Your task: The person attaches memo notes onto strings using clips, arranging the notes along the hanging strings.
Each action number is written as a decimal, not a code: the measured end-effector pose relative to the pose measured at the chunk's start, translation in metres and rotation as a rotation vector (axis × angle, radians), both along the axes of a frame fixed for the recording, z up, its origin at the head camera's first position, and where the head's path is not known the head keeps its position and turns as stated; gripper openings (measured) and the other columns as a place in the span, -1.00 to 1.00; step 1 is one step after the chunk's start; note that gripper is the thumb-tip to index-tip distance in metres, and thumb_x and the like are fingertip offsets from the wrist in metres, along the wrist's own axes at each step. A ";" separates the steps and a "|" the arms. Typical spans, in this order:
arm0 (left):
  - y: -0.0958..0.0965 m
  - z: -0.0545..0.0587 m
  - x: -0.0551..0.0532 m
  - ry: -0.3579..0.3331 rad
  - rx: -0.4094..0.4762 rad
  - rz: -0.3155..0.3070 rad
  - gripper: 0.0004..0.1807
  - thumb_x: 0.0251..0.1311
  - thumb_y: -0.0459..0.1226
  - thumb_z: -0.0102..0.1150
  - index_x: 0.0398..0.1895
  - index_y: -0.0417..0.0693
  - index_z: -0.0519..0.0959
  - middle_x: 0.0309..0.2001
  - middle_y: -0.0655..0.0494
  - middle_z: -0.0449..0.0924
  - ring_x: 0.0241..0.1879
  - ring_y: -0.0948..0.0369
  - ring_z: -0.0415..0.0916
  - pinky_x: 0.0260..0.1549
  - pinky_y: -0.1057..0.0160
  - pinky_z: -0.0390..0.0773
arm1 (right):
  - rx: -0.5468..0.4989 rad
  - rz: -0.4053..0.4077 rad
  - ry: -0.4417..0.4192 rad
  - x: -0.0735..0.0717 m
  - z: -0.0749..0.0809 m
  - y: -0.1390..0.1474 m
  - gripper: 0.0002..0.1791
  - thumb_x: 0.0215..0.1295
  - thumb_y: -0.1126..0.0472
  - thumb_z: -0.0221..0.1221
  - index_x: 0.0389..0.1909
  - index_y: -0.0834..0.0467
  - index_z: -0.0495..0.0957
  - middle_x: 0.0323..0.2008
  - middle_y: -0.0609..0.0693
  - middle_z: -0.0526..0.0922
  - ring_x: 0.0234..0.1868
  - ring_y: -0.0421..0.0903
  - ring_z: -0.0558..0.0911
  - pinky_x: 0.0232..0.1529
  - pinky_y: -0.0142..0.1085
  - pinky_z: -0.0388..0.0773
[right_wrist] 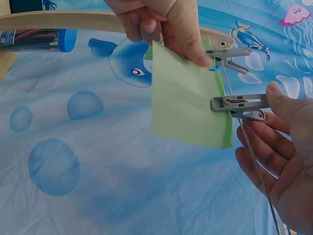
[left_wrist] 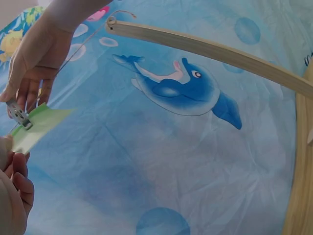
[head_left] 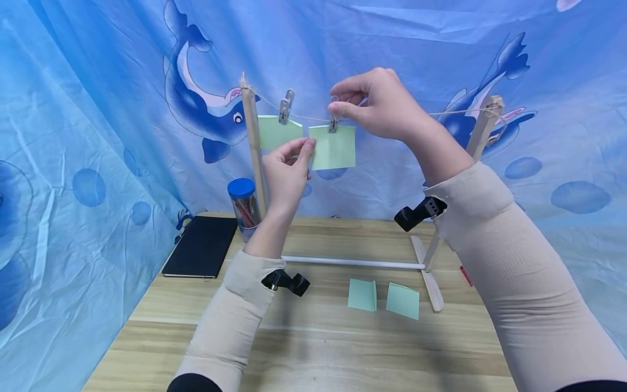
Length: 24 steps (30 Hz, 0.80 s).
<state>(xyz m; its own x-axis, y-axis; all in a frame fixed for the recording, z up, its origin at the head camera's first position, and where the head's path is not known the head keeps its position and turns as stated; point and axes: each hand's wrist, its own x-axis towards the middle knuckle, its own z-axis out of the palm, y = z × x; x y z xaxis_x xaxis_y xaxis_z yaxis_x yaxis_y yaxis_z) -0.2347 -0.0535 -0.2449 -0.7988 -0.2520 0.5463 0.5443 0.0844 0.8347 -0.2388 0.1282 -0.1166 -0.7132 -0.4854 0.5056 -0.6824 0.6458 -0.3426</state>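
Note:
A green paper note (head_left: 335, 155) hangs at a thin string (head_left: 453, 112), with a grey clothespin (right_wrist: 239, 102) over its top edge. My right hand (head_left: 387, 106) pinches the clothespin's handles, thumb on the near side and fingers behind. By the note's upper left edge, my left hand (head_left: 286, 174) pinches the paper between thumb and fingers. To the left, a second green note (head_left: 270, 132) hangs from the string under another clothespin (head_left: 284, 111); my left hand overlaps its lower part in the head view.
Wooden posts (head_left: 253, 147) bear the string at both ends, joined low down by a white rod (head_left: 352, 263). Two folded green notes (head_left: 361, 295) lie on the wooden table (head_left: 313, 348). At the left stand a blue-lidded jar (head_left: 245, 204) of pencils and a black notebook (head_left: 201, 247).

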 end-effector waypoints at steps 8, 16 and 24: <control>-0.005 -0.025 0.007 0.050 -0.074 0.088 -0.57 0.44 0.07 0.12 -0.21 -0.08 0.74 -0.26 0.14 0.70 -0.55 0.16 0.41 -0.65 0.36 0.40 | 0.000 -0.027 -0.027 0.000 -0.001 0.002 -0.55 0.44 -0.01 0.23 0.18 0.19 0.64 -0.06 0.10 0.74 -0.09 -0.07 0.65 0.03 -0.18 0.58; -0.013 -0.053 0.005 0.041 -0.117 0.103 -0.58 0.45 -0.04 0.14 -0.31 -0.23 0.72 -0.32 0.05 0.73 -0.61 0.22 0.38 -0.65 0.37 0.39 | 0.019 -0.038 -0.033 -0.004 -0.005 0.006 -0.53 0.44 -0.06 0.22 0.17 0.17 0.64 -0.07 0.09 0.74 -0.08 -0.06 0.65 -0.01 -0.15 0.55; -0.019 -0.066 0.005 0.004 -0.150 0.044 -0.66 0.43 -0.09 0.19 -0.27 -0.19 0.74 -0.34 0.01 0.74 -0.61 0.24 0.38 -0.66 0.38 0.34 | 0.018 -0.028 -0.034 -0.004 -0.006 0.005 -0.53 0.44 -0.05 0.23 0.19 0.16 0.63 -0.04 0.09 0.72 -0.06 -0.05 0.64 0.05 -0.15 0.54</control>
<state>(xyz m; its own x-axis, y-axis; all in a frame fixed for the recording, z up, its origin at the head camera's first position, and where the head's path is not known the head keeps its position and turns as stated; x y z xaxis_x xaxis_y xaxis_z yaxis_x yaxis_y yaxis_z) -0.2297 -0.0723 -0.3108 -0.7863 -0.2017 0.5840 0.5410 0.2320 0.8084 -0.2428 0.1329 -0.1224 -0.7433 -0.4737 0.4724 -0.6521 0.6706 -0.3538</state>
